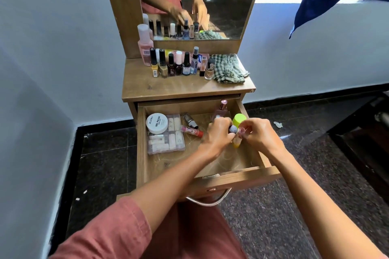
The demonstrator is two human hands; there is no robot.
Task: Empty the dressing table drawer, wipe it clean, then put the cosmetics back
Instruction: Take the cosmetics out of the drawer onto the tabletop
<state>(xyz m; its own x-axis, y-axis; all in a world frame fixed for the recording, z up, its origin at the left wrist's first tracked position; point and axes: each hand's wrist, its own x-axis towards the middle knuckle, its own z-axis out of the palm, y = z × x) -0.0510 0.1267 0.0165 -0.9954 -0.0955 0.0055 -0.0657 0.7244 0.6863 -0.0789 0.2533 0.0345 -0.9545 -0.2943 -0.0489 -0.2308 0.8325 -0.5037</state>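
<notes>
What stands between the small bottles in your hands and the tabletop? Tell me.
Nothing visible. Left hand and right hand grip small bottles in the open drawer; the way up to the tabletop is open air, and bare wood shows in front of the nail polish row and checked cloth.

The two hands, left hand (219, 135) and right hand (258, 135), hold one small yellow bottle (236, 144) between them, with one white tub (156, 123), one clear plastic case (166, 143), one red tube (192, 131) and one dark tube (190, 121) to their left. Just beyond them stand one perfume bottle (222, 108) and one green-capped container (239, 119); farther beyond are one tall pink bottle (145, 48), about eight small bottles (179, 65) and one checked cloth (228, 68).
</notes>
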